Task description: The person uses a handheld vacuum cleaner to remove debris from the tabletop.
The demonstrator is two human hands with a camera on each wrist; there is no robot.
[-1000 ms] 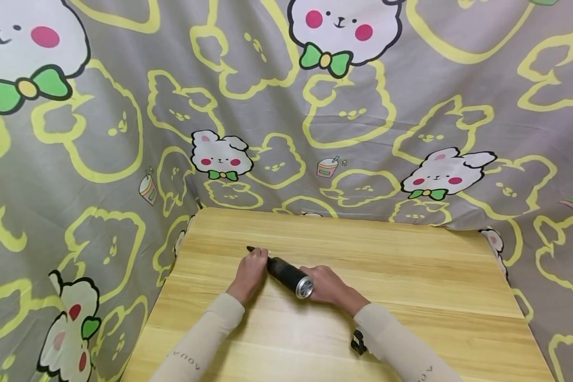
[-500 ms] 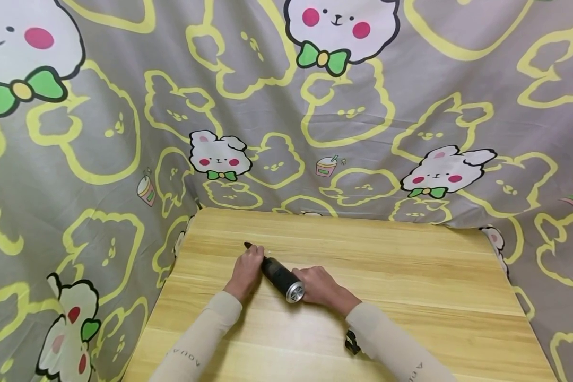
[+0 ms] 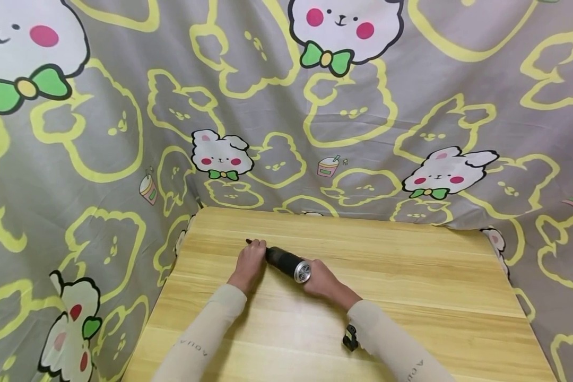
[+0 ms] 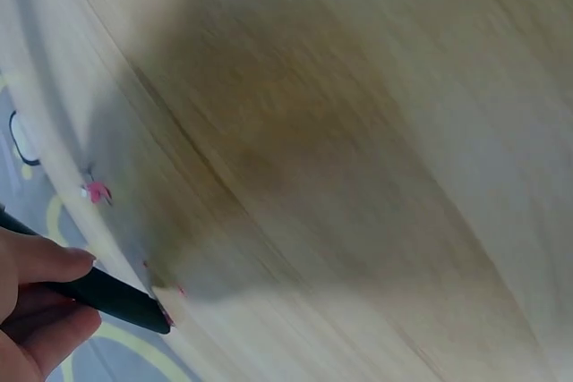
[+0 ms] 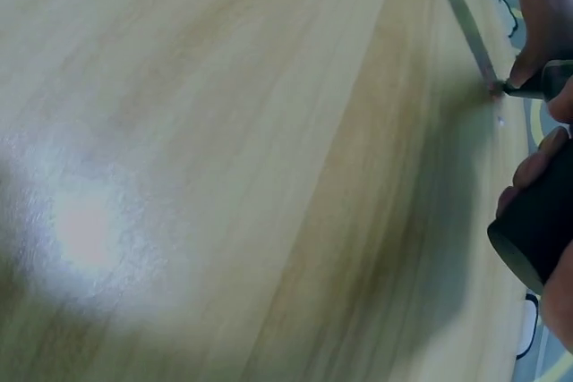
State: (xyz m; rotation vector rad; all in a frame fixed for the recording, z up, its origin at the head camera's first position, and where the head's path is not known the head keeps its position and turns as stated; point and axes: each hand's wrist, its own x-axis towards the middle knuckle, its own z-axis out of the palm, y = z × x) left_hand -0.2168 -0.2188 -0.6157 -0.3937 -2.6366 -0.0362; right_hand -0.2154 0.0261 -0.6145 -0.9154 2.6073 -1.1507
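A black cylindrical handheld vacuum (image 3: 283, 260) with a silver vented end lies slantwise between both hands in the head view. My left hand (image 3: 249, 261) grips its narrow front part, and the dark nozzle tip (image 3: 249, 241) pokes out beyond the fingers. My right hand (image 3: 321, 277) holds the thick body from the right side. In the left wrist view, fingers pinch the nozzle (image 4: 125, 303), its end close to the tabletop. Small pink-red specks (image 4: 98, 192) show near it; I cannot tell what they are. The right wrist view shows the vacuum's dark body (image 5: 537, 212) with fingers curled round it.
The wood-grain table (image 3: 401, 286) spreads around the hands. A grey cloth (image 3: 353, 185) with rabbit prints hangs behind and along both sides, close to the table's edges. A small black device (image 3: 350, 338) sits at the right wrist.
The vacuum's silver end first swung left and nearer, then back to the right and farther away. Both hands have shifted slightly toward the far edge, still holding it.
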